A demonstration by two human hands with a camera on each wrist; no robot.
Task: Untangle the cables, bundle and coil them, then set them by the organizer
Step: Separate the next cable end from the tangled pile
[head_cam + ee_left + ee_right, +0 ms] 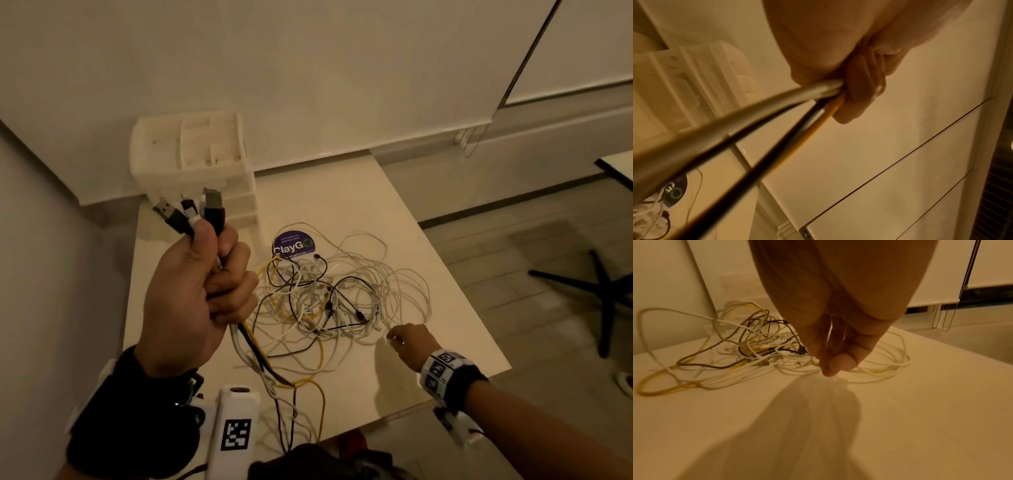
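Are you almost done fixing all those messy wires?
Not yet. Done so far: the left hand grips several cable ends gathered together, plugs sticking up. In hand now: the right hand pinches a white cable at the near edge of the tangle. Left to do: most cables are knotted in a pile on the table, nothing is coiled, nothing is set by the organizer.

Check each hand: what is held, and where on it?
Left hand grips a bundle of cables just below their plug ends. Right hand pinches a white cable at the near edge of the tangle.
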